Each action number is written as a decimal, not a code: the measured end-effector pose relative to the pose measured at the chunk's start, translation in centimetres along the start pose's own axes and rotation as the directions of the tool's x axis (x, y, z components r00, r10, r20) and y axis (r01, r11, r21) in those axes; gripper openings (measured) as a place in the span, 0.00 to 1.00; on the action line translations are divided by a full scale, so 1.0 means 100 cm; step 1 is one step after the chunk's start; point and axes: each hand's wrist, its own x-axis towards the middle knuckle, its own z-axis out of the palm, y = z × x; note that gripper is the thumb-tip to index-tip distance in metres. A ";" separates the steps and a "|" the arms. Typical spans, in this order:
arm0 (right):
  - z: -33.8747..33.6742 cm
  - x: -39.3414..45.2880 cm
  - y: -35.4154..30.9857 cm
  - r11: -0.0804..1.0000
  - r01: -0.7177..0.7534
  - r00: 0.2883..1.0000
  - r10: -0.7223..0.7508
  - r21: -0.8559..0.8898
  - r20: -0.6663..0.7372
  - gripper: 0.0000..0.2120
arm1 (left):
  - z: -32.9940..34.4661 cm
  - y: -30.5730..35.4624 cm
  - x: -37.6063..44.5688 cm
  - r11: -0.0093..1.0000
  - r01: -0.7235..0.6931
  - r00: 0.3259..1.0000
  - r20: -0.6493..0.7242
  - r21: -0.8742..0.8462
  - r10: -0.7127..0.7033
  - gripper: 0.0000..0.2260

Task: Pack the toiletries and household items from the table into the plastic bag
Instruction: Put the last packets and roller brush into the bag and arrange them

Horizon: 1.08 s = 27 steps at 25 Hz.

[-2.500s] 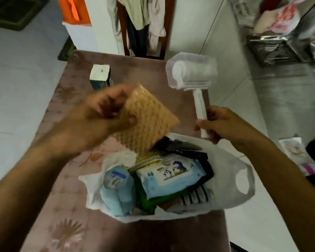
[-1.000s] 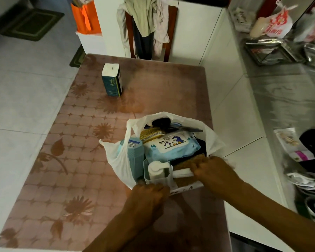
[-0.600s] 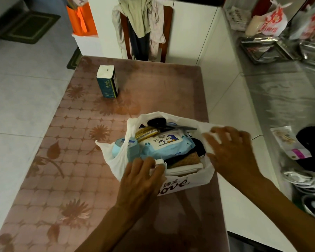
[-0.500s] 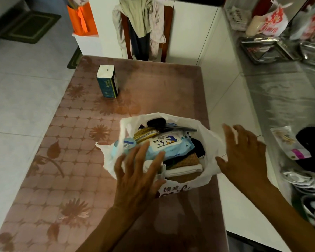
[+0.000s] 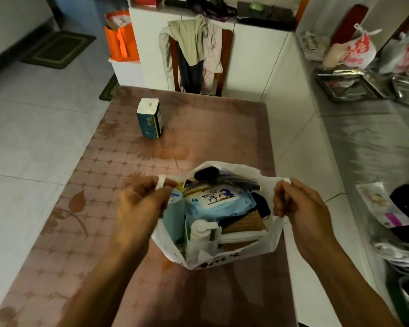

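White plastic bag [image 5: 222, 260] hangs between left hand [image 5: 139, 204] and right hand [image 5: 298, 204], each grip clamped on a handle.

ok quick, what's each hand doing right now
Left hand: closed on the left handle of the plastic bag.
Right hand: closed on the bag's right handle.

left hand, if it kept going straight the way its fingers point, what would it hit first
The left hand, shut on the bag's left handle, points right, toward the bag's mouth. It would likely meet the pale blue container first, though depth is unclear.
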 end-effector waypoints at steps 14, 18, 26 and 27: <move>0.005 0.065 -0.023 0.487 0.181 0.963 0.089 -0.854 0.255 0.19 | -0.046 0.026 0.033 0.894 0.013 0.997 0.058 0.447 -0.043 0.24; 0.021 0.081 -0.014 0.528 0.222 0.950 0.071 -0.820 0.303 0.19 | -0.038 0.037 0.086 0.830 -0.120 0.976 -0.091 0.545 0.200 0.17; 0.089 0.120 0.038 0.612 0.121 0.960 0.127 -0.781 0.248 0.18 | -0.002 -0.015 0.302 0.566 -0.149 0.989 0.127 0.811 0.079 0.22; 0.098 0.123 0.047 0.600 0.115 0.967 0.116 -0.792 0.228 0.18 | -0.002 -0.024 0.328 0.531 -0.171 0.985 0.152 0.830 0.080 0.24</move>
